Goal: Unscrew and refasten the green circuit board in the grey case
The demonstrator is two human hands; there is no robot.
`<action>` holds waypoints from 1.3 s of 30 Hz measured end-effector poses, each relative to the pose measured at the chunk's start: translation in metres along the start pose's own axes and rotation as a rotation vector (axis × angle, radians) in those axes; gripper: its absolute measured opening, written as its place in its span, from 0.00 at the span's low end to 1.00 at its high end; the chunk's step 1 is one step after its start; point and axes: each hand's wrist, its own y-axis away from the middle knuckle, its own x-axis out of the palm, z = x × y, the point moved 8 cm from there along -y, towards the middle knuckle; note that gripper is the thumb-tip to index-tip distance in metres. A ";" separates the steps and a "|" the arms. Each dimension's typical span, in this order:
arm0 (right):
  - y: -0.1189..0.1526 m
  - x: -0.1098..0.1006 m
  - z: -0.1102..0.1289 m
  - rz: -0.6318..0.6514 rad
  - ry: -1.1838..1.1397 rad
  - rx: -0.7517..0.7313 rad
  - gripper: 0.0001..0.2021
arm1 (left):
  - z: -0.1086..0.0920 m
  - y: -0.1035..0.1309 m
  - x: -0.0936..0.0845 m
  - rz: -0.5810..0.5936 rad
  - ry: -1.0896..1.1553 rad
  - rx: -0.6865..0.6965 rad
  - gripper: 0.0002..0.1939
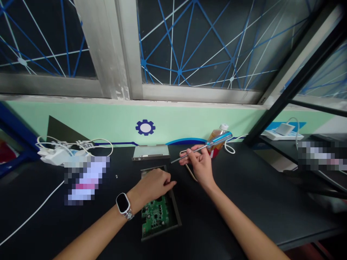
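Note:
A shallow dark metal case (pixel 175 213) with a green circuit board (pixel 157 216) in it lies on the black table. My left hand (pixel 154 182), with a white smartwatch (pixel 123 203) on its wrist, reaches over the case's far part. Its fingers are curled together; what they hold, if anything, is hidden. In my right hand (pixel 202 164) is a screwdriver (pixel 220 138) with a clear blue handle, tilted, its tip pointing down left beyond the case. A metal cover panel (pixel 151 151) stands behind the case. Tiny screws (pixel 116 176) lie left of it.
A drink bottle (pixel 215 150) with a white cap stands behind the screwdriver handle. On the left are a blurred-out phone-like shape (pixel 88 180), a power strip (pixel 52 155) and white cables. A black shelf frame (pixel 273 112) rises at the right. Windows back the table.

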 end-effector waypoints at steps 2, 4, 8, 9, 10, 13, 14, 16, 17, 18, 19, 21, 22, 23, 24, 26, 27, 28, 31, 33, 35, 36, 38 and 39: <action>0.003 0.005 -0.003 0.038 0.051 -0.005 0.17 | 0.014 0.003 -0.015 -0.119 -0.001 -0.008 0.18; 0.006 0.013 -0.006 0.091 0.109 -0.005 0.15 | 0.026 0.009 -0.030 -0.256 0.005 -0.009 0.13; 0.005 0.037 -0.008 0.241 0.277 -0.034 0.13 | 0.043 0.016 -0.038 -0.316 0.102 0.047 0.10; 0.003 0.045 -0.008 0.290 0.328 -0.049 0.12 | 0.047 0.016 -0.035 -0.296 0.142 0.052 0.11; 0.001 0.054 -0.008 0.346 0.378 -0.062 0.12 | 0.050 0.015 -0.033 -0.279 0.182 0.050 0.12; -0.010 0.081 -0.008 0.496 0.520 -0.131 0.11 | 0.058 0.015 -0.029 -0.279 0.257 0.046 0.13; -0.014 0.089 -0.009 0.532 0.563 -0.155 0.11 | 0.060 0.015 -0.030 -0.293 0.260 0.043 0.13; -0.021 0.100 -0.012 0.576 0.622 -0.186 0.11 | 0.065 0.016 -0.030 -0.323 0.254 0.028 0.13; -0.024 0.104 -0.013 0.588 0.640 -0.195 0.11 | 0.067 0.017 -0.031 -0.339 0.251 0.016 0.13; -0.025 0.106 -0.015 0.595 0.651 -0.204 0.10 | 0.069 0.018 -0.031 -0.353 0.251 0.003 0.13; -0.026 0.107 -0.016 0.597 0.657 -0.212 0.10 | 0.070 0.018 -0.031 -0.366 0.254 -0.009 0.12; -0.025 0.107 -0.019 0.597 0.665 -0.223 0.10 | 0.073 0.020 -0.030 -0.381 0.265 -0.024 0.12; -0.024 0.106 -0.021 0.594 0.664 -0.225 0.10 | 0.073 0.020 -0.030 -0.384 0.270 -0.028 0.12; -0.023 0.104 -0.022 0.591 0.660 -0.224 0.10 | 0.073 0.020 -0.029 -0.383 0.276 -0.032 0.12; -0.021 0.102 -0.024 0.591 0.654 -0.218 0.10 | 0.073 0.021 -0.028 -0.383 0.282 -0.034 0.12; -0.019 0.100 -0.027 0.589 0.644 -0.205 0.10 | 0.074 0.021 -0.028 -0.383 0.291 -0.039 0.12; -0.018 0.100 -0.028 0.588 0.642 -0.201 0.10 | 0.074 0.021 -0.028 -0.384 0.293 -0.041 0.11; -0.018 0.100 -0.028 0.587 0.644 -0.199 0.10 | 0.074 0.022 -0.028 -0.385 0.294 -0.042 0.11; -0.019 0.101 -0.028 0.605 0.659 -0.205 0.10 | 0.072 0.021 -0.029 -0.392 0.288 -0.038 0.11; -0.019 0.103 -0.027 0.642 0.686 -0.207 0.10 | 0.069 0.019 -0.031 -0.410 0.285 -0.023 0.11; -0.019 0.103 -0.026 0.665 0.752 -0.226 0.10 | 0.065 0.016 -0.033 -0.431 0.312 -0.009 0.13; -0.020 0.103 -0.024 0.668 0.798 -0.243 0.10 | 0.064 0.014 -0.034 -0.435 0.343 -0.011 0.13; -0.021 0.103 -0.021 0.658 0.888 -0.280 0.10 | 0.064 0.010 -0.033 -0.425 0.415 -0.033 0.13; -0.022 0.102 -0.020 0.651 0.921 -0.291 0.10 | 0.064 0.009 -0.032 -0.419 0.444 -0.047 0.13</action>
